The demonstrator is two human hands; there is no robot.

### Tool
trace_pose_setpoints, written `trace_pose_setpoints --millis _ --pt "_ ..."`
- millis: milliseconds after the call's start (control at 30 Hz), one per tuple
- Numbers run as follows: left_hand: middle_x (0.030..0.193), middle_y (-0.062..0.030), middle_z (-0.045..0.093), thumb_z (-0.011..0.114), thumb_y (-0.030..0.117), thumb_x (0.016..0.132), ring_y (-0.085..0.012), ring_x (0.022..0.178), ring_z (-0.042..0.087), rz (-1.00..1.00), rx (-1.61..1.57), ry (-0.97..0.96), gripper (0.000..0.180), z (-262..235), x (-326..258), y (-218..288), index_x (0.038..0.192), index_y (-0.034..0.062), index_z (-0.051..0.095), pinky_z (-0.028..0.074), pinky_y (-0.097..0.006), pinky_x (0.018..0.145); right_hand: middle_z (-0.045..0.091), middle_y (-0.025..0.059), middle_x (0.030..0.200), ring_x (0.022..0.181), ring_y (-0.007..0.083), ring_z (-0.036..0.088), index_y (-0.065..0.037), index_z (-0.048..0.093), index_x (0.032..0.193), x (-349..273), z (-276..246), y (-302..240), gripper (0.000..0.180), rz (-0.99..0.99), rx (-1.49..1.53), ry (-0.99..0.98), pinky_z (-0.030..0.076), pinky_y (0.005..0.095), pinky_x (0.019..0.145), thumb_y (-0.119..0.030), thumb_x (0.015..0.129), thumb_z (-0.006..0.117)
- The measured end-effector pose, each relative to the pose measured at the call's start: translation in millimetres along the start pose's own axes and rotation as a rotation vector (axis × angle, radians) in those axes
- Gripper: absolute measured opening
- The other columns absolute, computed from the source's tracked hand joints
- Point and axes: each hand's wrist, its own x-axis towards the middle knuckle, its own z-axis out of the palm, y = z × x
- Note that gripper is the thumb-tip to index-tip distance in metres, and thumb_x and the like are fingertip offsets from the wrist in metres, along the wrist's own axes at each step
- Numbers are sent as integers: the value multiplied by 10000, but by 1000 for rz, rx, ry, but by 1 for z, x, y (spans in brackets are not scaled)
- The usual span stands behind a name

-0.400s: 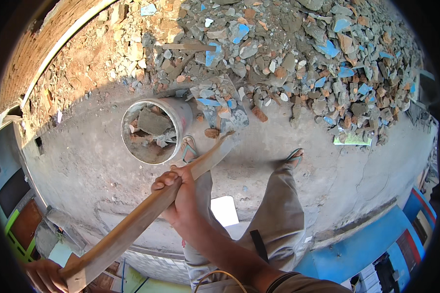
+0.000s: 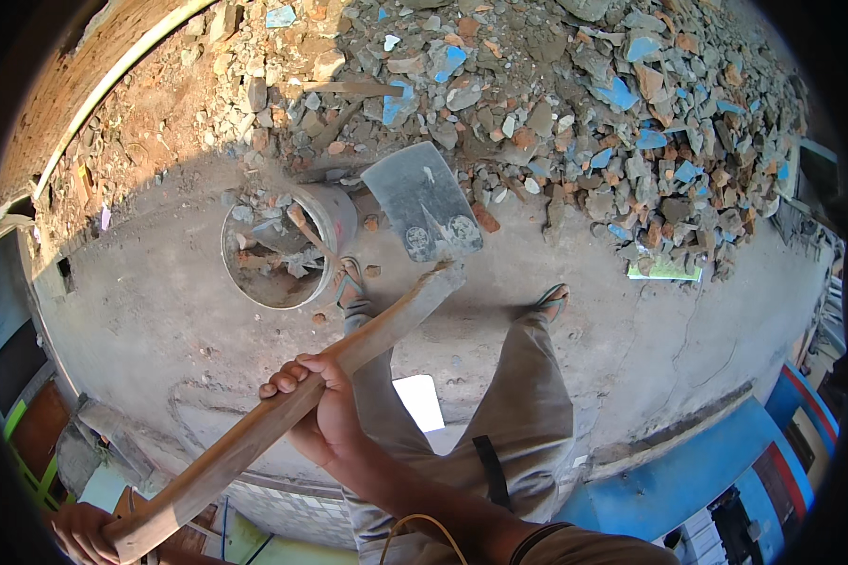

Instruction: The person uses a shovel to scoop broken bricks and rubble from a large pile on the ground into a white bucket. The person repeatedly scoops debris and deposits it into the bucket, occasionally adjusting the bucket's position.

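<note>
Both my hands are closed around the long wooden handle of a hoe [image 2: 367, 337] with a broad grey metal blade. My right hand [image 2: 322, 410] grips it about midway, and my left hand [image 2: 85, 532] holds its end at the lower left. The blade [image 2: 422, 202] is bare and tilted, above the floor near the pile's edge. Left of it a whitish bucket [image 2: 337, 209] leans over, its mouth facing me. Broken chunks lie inside it, and several grey bits [image 2: 254, 207] and an orange-brown piece [image 2: 303, 226] show at its rim, perhaps in the air.
A large rubble heap [image 2: 575, 104] of concrete, brick and blue-painted pieces spans the far side. My sandalled feet [image 2: 554, 299] stand on the concrete floor, one close beside the bucket. A brick wall [image 2: 75, 85] rises at the far left; blue-painted structures [image 2: 688, 461] are at the lower right.
Rubble that lay on the hoe blade has left it toward the bucket, and the blade has turned bare. A large grey block at the bucket's mouth has dropped deeper or shifted. Both hands keep their hold.
</note>
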Motion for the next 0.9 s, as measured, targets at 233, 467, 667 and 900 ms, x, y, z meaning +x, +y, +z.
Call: trace_pose_setpoints --millis 233,467,667,900 --pt "562 -18 438 596 2 678 -169 448 488 -737 -18 18 355 64 -106 -234 947 81 378 444 -346 502 498 -7 621 574 125 518 -116 472 721 6 -105 -237 147 -406 178 216 514 300 613 -115 864 505" --pt "588 -42 380 492 4 607 -169 434 382 -1026 108 -165 253 151 -151 -432 814 74 364 375 -324 467 488 6 603 530 164 523 -108 475 711 51 -197 -363 128 -404 435 225 529 334 567 -129 828 429" --pt "644 -26 362 488 64 699 -159 523 379 -934 87 -374 153 211 -72 -532 829 88 409 373 -324 574 515 20 622 547 160 520 -157 441 624 131 -93 -433 137 -450 418 291 536 420 675 -82 732 398" --pt "666 -23 378 457 62 686 -152 529 372 -765 229 -652 190 237 -64 -498 862 70 385 375 -307 572 531 51 620 578 242 551 -114 493 589 177 -22 -448 68 -214 479 -49 524 466 725 -97 654 497"
